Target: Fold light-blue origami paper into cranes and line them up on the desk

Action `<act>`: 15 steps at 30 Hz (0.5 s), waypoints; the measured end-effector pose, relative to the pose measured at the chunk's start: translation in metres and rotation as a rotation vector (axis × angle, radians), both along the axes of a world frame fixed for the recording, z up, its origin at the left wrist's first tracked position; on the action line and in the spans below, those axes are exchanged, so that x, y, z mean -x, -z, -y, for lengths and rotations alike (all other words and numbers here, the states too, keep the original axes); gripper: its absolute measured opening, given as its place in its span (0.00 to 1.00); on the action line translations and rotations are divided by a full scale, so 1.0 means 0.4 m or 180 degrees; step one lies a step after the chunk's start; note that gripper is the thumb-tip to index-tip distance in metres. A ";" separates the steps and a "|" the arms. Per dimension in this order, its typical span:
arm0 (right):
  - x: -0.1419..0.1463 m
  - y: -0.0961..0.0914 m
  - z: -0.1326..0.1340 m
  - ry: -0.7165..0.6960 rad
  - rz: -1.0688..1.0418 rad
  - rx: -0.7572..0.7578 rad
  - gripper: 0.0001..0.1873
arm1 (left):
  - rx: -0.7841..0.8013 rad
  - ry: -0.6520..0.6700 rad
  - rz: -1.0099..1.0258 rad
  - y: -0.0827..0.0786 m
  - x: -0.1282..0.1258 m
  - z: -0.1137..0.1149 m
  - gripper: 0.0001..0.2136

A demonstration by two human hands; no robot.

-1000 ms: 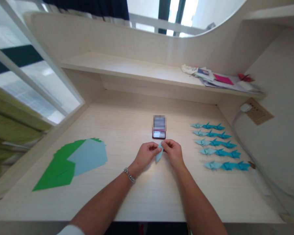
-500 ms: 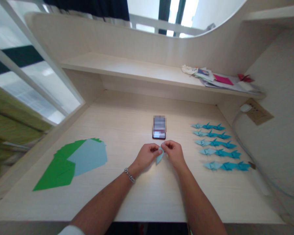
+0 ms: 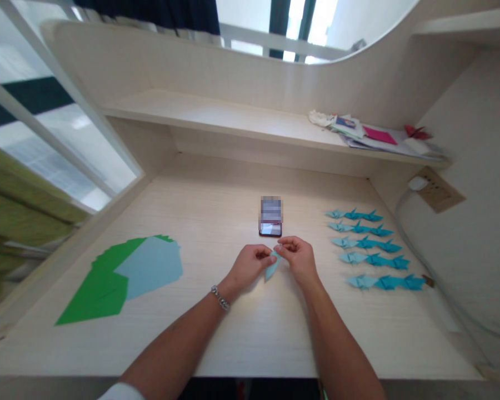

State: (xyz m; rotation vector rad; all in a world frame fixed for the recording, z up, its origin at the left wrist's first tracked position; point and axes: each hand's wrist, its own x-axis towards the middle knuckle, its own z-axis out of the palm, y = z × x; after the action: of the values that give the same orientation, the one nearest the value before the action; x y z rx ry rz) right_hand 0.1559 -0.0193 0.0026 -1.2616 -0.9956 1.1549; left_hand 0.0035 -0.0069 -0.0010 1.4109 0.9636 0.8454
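A small folded piece of light blue paper (image 3: pixel 270 270) is held over the middle of the desk, its pointed end toward me. My left hand (image 3: pixel 250 265) pinches it from the left between thumb and fingers. At its upper right edge, my right hand (image 3: pixel 299 258) has thumb and fingertips closed on the paper's top. Just beyond my hands lies a phone (image 3: pixel 270 229) with its screen lit. To the right, folded paper cranes (image 3: pixel 366 259) in light and deeper blue lie in several short rows.
Fanned green sheets (image 3: pixel 95 291) and light blue sheets (image 3: pixel 154 266) lie on the left of the desk (image 3: pixel 216 200). A shelf (image 3: pixel 233 119) runs along the back, with papers (image 3: pixel 379 135) on its right. A cable (image 3: pixel 416 253) hangs from a wall socket (image 3: pixel 439 191) at right.
My right hand has shifted slightly, its fingers lifting a little at the paper's top. My left hand and the paper have stayed almost in place.
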 end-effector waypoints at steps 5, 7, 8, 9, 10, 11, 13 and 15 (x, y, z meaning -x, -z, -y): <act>0.001 -0.002 -0.003 -0.0117 -0.0072 -0.0080 0.14 | 0.0287 -0.0055 0.0214 0.005 -0.003 -0.003 0.09; 0.007 0.005 -0.006 -0.0115 -0.0160 -0.0024 0.17 | 0.0381 -0.0193 0.0325 0.007 -0.003 -0.006 0.09; 0.012 0.010 -0.007 -0.0141 -0.0206 0.0046 0.17 | 0.0418 -0.0298 0.0378 0.009 -0.003 -0.008 0.09; 0.016 0.016 -0.008 -0.0189 -0.0238 0.0133 0.18 | 0.0447 -0.0414 0.0425 0.011 -0.002 -0.011 0.10; 0.020 0.021 -0.008 -0.0274 -0.0238 0.0217 0.18 | 0.0469 -0.0541 0.0460 0.014 -0.001 -0.013 0.10; 0.024 0.025 -0.007 -0.0392 -0.0208 0.0285 0.17 | 0.0487 -0.0660 0.0487 0.017 0.000 -0.015 0.10; 0.029 0.031 -0.005 -0.0627 -0.0047 0.0321 0.16 | 0.0508 -0.0837 0.0553 0.025 0.002 -0.019 0.11; 0.029 0.032 -0.002 -0.0704 0.0210 0.0284 0.15 | 0.0515 -0.0907 0.0620 0.032 0.003 -0.022 0.10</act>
State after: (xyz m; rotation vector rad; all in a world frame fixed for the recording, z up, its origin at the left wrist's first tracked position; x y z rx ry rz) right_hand 0.1442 -0.0185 -0.0103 -1.2905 -1.1660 1.3472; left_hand 0.0025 0.0017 -0.0136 1.0468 1.0710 1.0690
